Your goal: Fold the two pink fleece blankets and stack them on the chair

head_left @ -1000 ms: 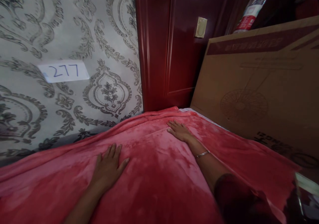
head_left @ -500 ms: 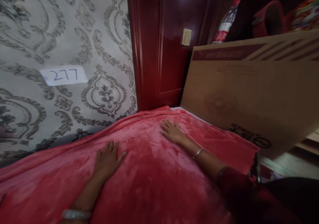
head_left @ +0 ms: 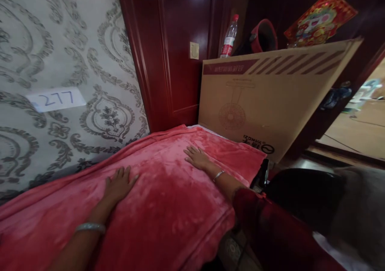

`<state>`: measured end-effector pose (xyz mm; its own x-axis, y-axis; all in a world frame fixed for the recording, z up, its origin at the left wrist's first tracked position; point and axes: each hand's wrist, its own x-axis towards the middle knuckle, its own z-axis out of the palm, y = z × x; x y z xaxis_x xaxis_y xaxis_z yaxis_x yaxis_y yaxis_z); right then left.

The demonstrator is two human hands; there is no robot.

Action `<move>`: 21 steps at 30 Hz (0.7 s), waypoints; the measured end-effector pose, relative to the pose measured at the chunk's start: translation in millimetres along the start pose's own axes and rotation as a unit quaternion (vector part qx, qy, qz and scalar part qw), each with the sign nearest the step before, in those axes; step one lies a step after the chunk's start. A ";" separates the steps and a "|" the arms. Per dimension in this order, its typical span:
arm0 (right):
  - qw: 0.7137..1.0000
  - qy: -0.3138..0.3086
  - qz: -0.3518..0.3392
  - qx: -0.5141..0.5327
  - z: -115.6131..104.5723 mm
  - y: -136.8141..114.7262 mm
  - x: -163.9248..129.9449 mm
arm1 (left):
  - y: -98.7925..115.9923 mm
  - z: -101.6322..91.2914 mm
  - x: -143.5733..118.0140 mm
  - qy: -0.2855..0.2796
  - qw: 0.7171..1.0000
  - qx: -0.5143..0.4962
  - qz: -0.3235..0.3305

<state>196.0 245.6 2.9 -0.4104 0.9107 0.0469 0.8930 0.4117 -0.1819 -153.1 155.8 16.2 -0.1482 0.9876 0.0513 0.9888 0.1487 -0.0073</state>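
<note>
Patterned wall far left; a red blanket [head_left: 168,206] covers the bed. My left hand [head_left: 118,184] and right hand [head_left: 197,157] press flat, fingers spread, cardboard box [head_left: 270,98] beyond.

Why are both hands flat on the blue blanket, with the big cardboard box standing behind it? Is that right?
Not quite: the blanket is red, not blue, as the head view shows. The rest holds: the left hand and the right hand lie flat and open on it, and the big cardboard box stands behind it.
</note>
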 end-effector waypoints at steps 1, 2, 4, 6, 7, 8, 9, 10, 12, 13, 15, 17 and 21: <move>1.000 -0.003 0.012 0.003 -2.9 1.3 -5.4 | 3.5 -7.3 -4.1 -0.007 1.000 -0.001 0.000; 1.000 -0.004 0.028 0.005 -5.1 4.0 -12.7 | 8.5 -14.5 -10.3 -0.012 1.000 0.000 0.004; 0.998 -0.006 0.060 0.010 -7.7 13.6 -32.4 | 23.7 -25.2 -29.9 -0.012 0.999 0.004 0.034; 0.996 -0.009 0.084 0.013 -7.5 27.4 -56.4 | 44.9 -26.5 -58.9 -0.008 0.994 0.003 0.113; 0.995 -0.009 0.095 0.015 -6.5 34.8 -68.6 | 56.5 -23.0 -75.7 -0.007 0.986 -0.003 0.169; 0.994 -0.010 0.106 0.017 -5.1 42.1 -80.0 | 68.0 -17.2 -93.0 -0.010 0.974 -0.012 0.226; 0.993 -0.011 0.117 0.020 -3.3 48.7 -90.0 | 78.7 -9.7 -109.8 -0.010 0.960 -0.022 0.280; 0.992 -0.012 0.126 0.023 -1.2 54.2 -98.2 | 88.1 -1.5 -125.2 -0.010 0.948 -0.031 0.318; 0.990 -0.009 0.136 0.029 2.9 61.6 -108.6 | 101.8 13.7 -148.3 -0.005 0.935 -0.040 0.352; 0.990 -0.005 0.136 0.030 4.7 63.3 -111.1 | 106.0 19.5 -155.4 -0.003 0.935 -0.040 0.352; 0.990 0.007 0.135 0.033 7.4 63.8 -112.5 | 110.1 25.7 -161.7 -0.001 0.938 -0.038 0.345; 0.990 0.018 0.133 0.035 8.4 62.1 -112.1 | 110.8 25.9 -161.4 -0.003 0.937 -0.035 0.347; 0.990 0.040 0.132 0.039 5.3 58.7 -114.0 | 109.0 19.4 -159.4 -0.003 0.936 -0.032 0.350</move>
<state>294.2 165.7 -18.4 -0.1465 0.9871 0.0651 0.9486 0.1588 -0.2736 -22.0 15.5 -12.2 0.5370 0.8421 0.0502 0.8423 -0.5386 0.0235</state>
